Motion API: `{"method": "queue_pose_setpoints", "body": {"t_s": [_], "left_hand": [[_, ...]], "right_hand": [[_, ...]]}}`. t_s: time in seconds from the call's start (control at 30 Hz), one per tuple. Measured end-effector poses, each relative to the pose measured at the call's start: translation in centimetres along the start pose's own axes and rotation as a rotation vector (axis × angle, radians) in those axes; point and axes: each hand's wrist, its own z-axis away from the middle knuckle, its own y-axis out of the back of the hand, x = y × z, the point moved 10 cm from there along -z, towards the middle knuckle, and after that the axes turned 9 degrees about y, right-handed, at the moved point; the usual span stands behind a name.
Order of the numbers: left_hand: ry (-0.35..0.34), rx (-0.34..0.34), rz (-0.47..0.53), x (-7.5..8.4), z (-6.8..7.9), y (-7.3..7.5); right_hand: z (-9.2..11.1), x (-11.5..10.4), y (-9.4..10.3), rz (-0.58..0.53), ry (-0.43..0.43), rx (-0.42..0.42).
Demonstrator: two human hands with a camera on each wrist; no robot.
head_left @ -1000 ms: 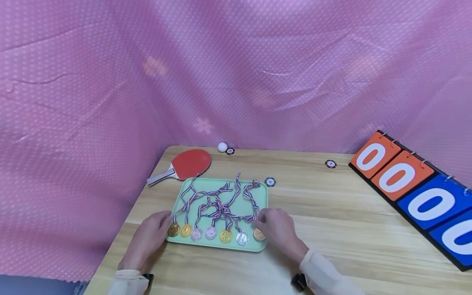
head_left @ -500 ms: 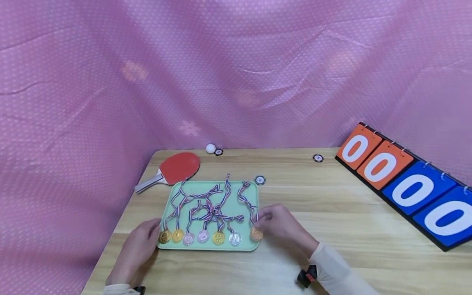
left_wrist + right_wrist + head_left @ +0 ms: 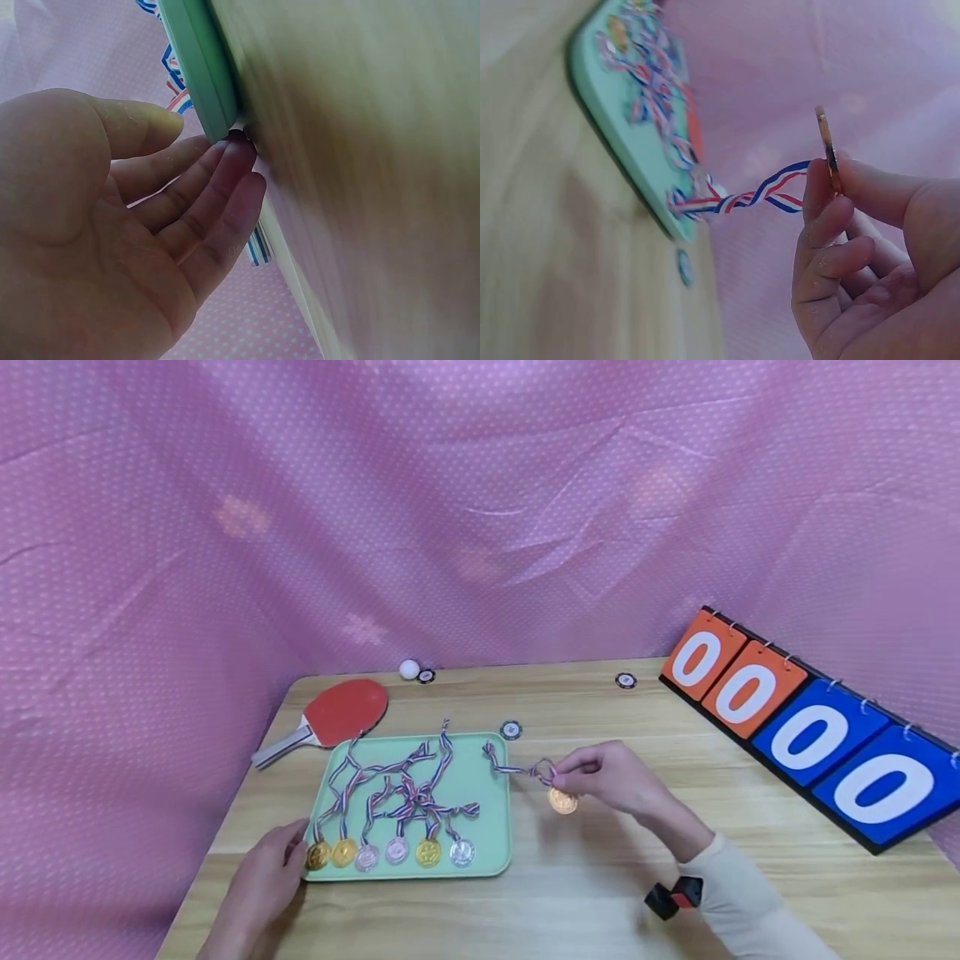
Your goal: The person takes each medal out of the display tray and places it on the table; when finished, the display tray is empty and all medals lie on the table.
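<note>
My right hand [image 3: 617, 778] pinches a bronze-coloured medal [image 3: 562, 800] between thumb and fingers, above the table right of the green tray [image 3: 491, 847]. In the right wrist view the medal [image 3: 827, 150] is edge-on, and its twisted red, white and blue ribbon [image 3: 739, 201] trails back to the tray. My left hand [image 3: 258, 881] is at the tray's near left corner. In the left wrist view its fingertips [image 3: 240, 154] touch the tray's edge, with the thumb apart. Gold and silver medals [image 3: 428, 852] lie in a row along the tray's near side, their ribbons [image 3: 420, 797] tangled behind them.
A red table tennis bat [image 3: 347, 712] lies behind the tray's left side. Farther back are a white ball [image 3: 408, 669] and a poker chip [image 3: 426, 677]. More chips [image 3: 511, 730] lie behind and right of the tray. A flip scoreboard [image 3: 810, 735] stands at the right.
My right hand has lifted the bronze-coloured medal off the tray and carried it to the right, drawing its ribbon along. My left hand stays at the tray's corner. The head view has shifted.
</note>
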Motion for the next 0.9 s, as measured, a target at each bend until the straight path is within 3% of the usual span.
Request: {"method": "queue_pose_setpoints", "body": {"t_s": [0.17, 0.43, 0.6, 0.73, 0.9], "left_hand": [[-0.021, 0.02, -0.006, 0.0, 0.2, 0.2], [0.041, -0.038, -0.026, -0.2, -0.2, -0.6], [0.025, -0.046, -0.03, -0.2, -0.1, -0.6], [0.01, -0.045, -0.031, 0.0, 0.1, -0.5], [0.013, -0.05, -0.034, -0.1, 0.1, -0.5]], "right_hand": [[1.1, 0.3, 5.2, 0.029, -0.065, 0.067], [2.8, 0.0, 14.3, 0.125, -0.113, 0.183], [3.5, -0.6, 19.1, 0.214, -0.099, 0.261], [4.6, -0.4, 21.7, 0.267, -0.121, 0.32], [6.3, 2.9, 22.0, 0.315, -0.197, 0.282]]}}
